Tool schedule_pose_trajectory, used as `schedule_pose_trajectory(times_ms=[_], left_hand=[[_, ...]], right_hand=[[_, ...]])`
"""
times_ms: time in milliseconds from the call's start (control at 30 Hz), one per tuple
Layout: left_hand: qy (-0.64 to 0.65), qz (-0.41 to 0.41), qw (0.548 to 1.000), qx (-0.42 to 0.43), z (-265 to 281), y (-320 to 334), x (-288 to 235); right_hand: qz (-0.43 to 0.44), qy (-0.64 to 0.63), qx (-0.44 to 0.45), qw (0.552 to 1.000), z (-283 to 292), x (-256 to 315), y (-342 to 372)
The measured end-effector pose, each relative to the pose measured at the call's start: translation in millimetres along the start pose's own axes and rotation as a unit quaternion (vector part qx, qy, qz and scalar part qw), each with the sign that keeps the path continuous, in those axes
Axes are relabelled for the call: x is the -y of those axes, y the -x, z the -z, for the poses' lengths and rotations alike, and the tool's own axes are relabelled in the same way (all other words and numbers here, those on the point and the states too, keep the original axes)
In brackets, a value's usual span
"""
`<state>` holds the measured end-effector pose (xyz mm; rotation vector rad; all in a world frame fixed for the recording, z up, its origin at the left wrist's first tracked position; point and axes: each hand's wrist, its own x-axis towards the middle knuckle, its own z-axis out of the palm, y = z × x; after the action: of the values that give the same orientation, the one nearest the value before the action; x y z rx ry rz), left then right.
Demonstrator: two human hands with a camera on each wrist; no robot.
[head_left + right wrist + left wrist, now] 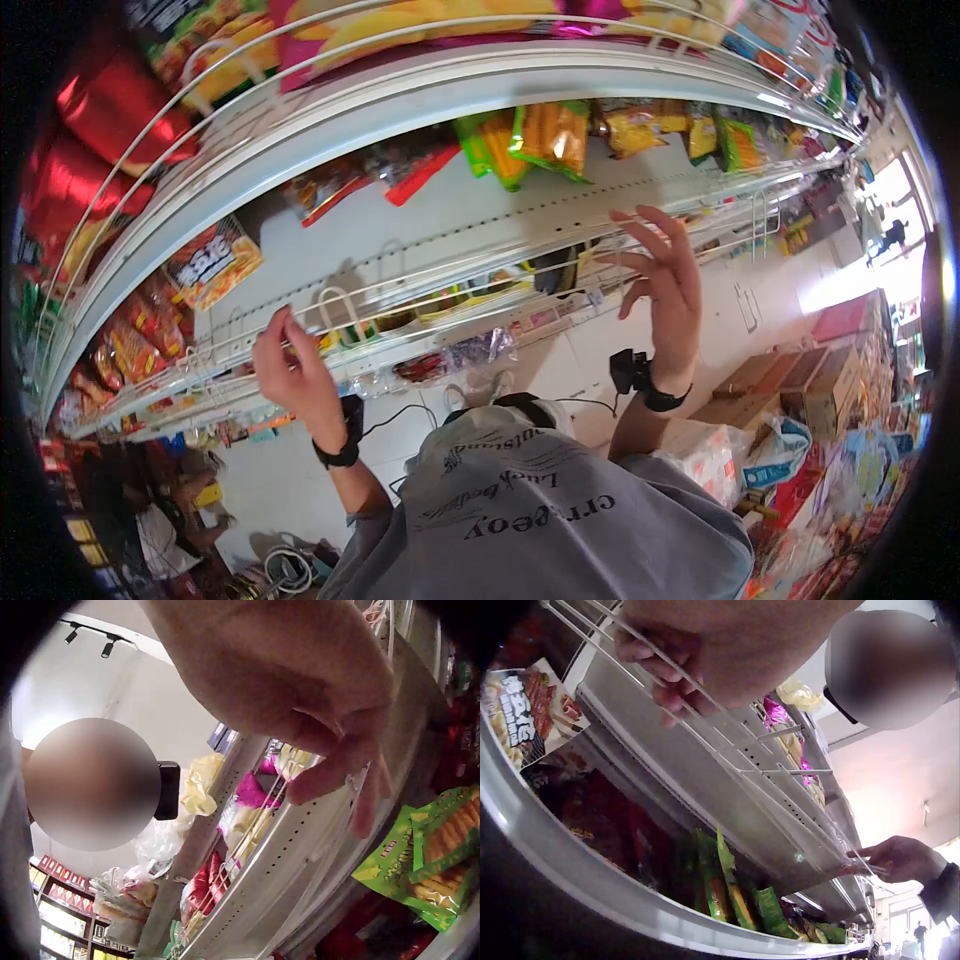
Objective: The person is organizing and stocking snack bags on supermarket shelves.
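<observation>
A white wire shelf guard (450,285) runs along the front edge of a shelf. My left hand (295,370) is at its left part, thumb and index finger pinching the top wire. In the left wrist view, the bent fingers (667,671) of that hand lie right at the wires. Toward the guard's right part is my right hand (665,275), its fingers spread and loosely bent across the wires. Up close in the right wrist view, the right hand (300,690) has its fingertips pointing down by the shelf edge.
On the shelf lie green-and-orange snack packs (550,138), red packs (420,175) and a printed noodle-like snack bag (212,262). Larger bags stand behind wires on the shelf above. Cardboard boxes (820,385) and wrapped goods are stacked at right. A person (165,510) is at lower left.
</observation>
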<state>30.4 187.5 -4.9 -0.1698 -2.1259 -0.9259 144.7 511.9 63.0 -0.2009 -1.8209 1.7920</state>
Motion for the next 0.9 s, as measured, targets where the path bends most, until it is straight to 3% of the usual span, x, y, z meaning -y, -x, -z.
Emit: schedule_pose_trajectory(times_ms=[433, 500, 533, 700, 833, 900], left_hand=[[0.002, 0.077, 0.995, -0.057, 22, 3, 19], [0.003, 0.069, 0.996, -0.056, 24, 8, 24], [-0.018, 0.001, 0.998, -0.067, 24, 7, 22], [-0.077, -0.109, 0.991, -0.026, 22, 4, -7], [-0.062, -0.138, 0.988, -0.017, 14, 3, -20], [-0.065, -0.15, 0.986, -0.016, 9, 18, -53]], right_hand=[[0.02, -0.023, 0.086, 0.996, -9, 12, 21], [0.082, -0.029, 0.096, 0.992, -4, -4, 18], [0.089, -0.001, 0.084, 0.993, -2, -9, 16], [0.055, 0.056, 0.001, 0.997, 11, -26, 14], [0.029, 0.077, -0.025, 0.996, 15, -50, 14], [-0.008, 0.087, -0.046, 0.995, 41, -66, 12]])
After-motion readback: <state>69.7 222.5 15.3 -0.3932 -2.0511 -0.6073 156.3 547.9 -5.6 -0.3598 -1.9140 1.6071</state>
